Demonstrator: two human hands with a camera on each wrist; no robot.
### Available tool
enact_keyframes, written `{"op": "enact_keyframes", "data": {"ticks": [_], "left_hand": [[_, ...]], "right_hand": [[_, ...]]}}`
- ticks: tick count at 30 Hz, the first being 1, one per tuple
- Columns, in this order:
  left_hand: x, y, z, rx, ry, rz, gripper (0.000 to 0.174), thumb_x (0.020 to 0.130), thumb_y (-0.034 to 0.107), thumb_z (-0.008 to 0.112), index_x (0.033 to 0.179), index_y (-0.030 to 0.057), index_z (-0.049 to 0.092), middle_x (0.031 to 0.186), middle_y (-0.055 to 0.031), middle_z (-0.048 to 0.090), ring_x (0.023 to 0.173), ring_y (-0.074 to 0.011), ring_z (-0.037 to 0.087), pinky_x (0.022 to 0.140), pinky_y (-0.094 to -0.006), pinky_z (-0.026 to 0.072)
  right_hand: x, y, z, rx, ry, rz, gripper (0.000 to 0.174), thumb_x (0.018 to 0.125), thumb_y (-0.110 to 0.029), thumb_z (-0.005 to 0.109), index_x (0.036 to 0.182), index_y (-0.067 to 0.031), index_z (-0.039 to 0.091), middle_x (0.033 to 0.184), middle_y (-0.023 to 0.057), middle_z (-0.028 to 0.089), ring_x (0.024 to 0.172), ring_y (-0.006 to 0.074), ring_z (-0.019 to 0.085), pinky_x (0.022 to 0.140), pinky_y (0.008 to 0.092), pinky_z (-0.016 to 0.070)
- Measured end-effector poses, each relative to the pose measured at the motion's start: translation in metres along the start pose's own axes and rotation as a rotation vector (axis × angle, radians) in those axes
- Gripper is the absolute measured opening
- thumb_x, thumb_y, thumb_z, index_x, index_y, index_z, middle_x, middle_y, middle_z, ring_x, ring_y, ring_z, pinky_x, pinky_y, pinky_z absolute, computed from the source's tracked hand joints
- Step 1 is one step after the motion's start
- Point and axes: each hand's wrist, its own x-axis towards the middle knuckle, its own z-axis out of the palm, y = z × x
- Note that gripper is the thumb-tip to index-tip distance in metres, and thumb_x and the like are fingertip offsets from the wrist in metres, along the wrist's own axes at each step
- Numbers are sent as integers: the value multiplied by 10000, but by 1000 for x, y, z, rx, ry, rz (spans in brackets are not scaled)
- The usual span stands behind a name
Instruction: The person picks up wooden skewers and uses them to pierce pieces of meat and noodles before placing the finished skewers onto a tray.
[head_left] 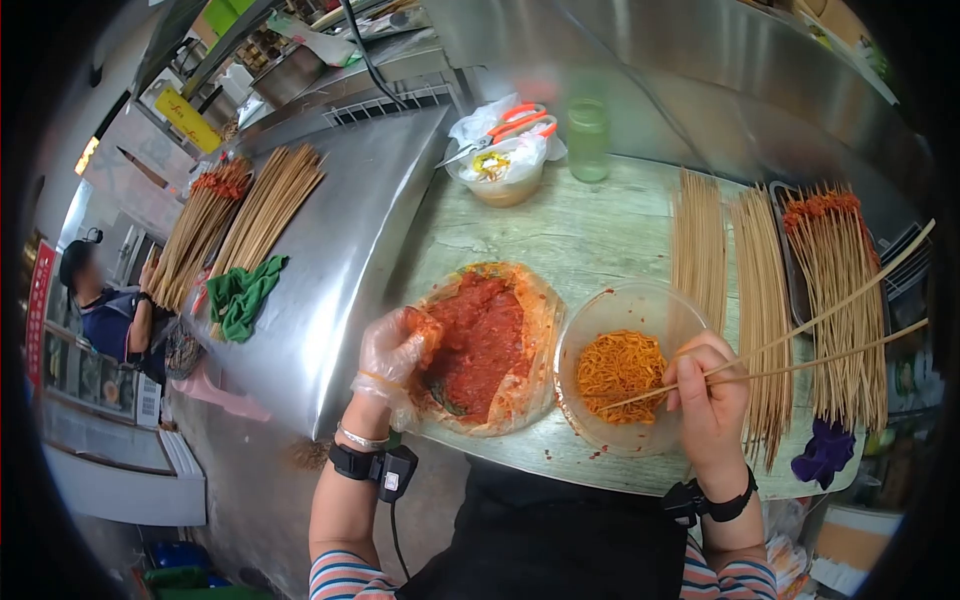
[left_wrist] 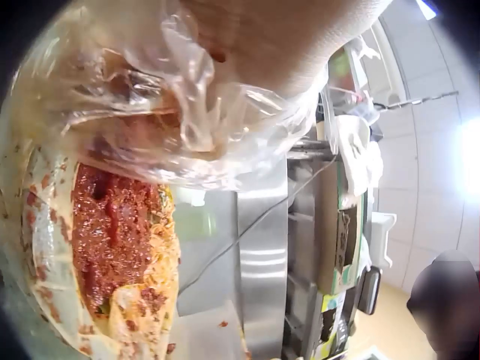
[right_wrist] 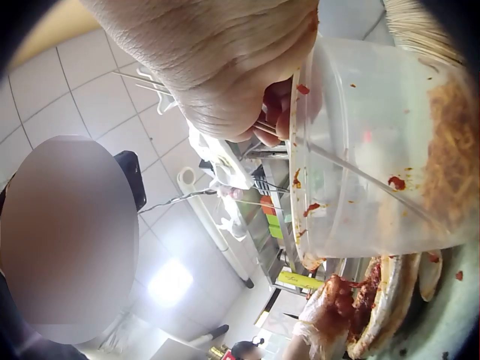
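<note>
In the head view my right hand [head_left: 712, 395] pinches two long bamboo skewers [head_left: 800, 367] over a clear plastic tub [head_left: 572, 400]. The lower skewer's tip reaches orange-coated thin shreds [head_left: 615, 372] inside the tub. My left hand [head_left: 392, 352] wears a clear plastic glove with a band at the wrist, and red sauce smears its fingers. It is at the left rim of a plastic-lined bowl [head_left: 545, 350] of thick red chili paste [head_left: 485, 335]. In the left wrist view the crumpled glove [left_wrist: 225, 142] hides the fingers; I cannot tell whether they hold anything.
Bare skewers [head_left: 762, 310] lie in bundles on the right, beside a tray of food-tipped skewers [head_left: 835, 300]. Orange-handled scissors [head_left: 515, 125] rest on a small bowl [head_left: 500, 185] near a green glass [head_left: 588, 140]. A steel counter [head_left: 345, 220] holds more skewers [head_left: 265, 210]; another person [head_left: 110, 310] is beyond.
</note>
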Motion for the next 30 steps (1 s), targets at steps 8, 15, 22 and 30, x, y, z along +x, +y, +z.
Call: {"op": "enact_keyframes", "data": {"ticks": [8, 15, 22, 30], "left_hand": [[-1, 2, 6, -160, -120, -122, 178, 757, 88, 685, 867, -12, 586, 761, -33, 594, 627, -97, 531, 557, -212, 428], [-8, 3, 14, -86, -49, -27, 349, 714, 195, 766, 922, -20, 586, 778, -36, 605, 625, -98, 545, 571, -213, 442], [-7, -1, 15, -179, -76, -108, 123, 800, 83, 648, 851, -22, 609, 712, -79, 626, 519, -89, 527, 483, -200, 433], [-15, 8, 26, -52, -54, -174, 241, 867, 17, 549, 1101, -43, 553, 856, -96, 662, 598, -105, 598, 529, -225, 492]], "right_hand": [[-2, 3, -1, 16, 6, -9, 241, 912, -110, 507, 712, 10, 565, 670, 43, 477, 479, 77, 468, 447, 217, 361], [-1, 0, -1, 0, 4, 11, 239, 907, -103, 505, 703, 8, 563, 672, 46, 486, 479, 81, 466, 453, 217, 361], [-1, -1, 0, 11, 11, 11, 235, 904, -101, 504, 704, 7, 563, 666, 46, 485, 482, 83, 468, 457, 219, 367], [-1, -1, 0, 10, 4, 9, 230, 901, -96, 505, 702, 3, 564, 659, 44, 489, 481, 88, 471, 459, 223, 365]]}}
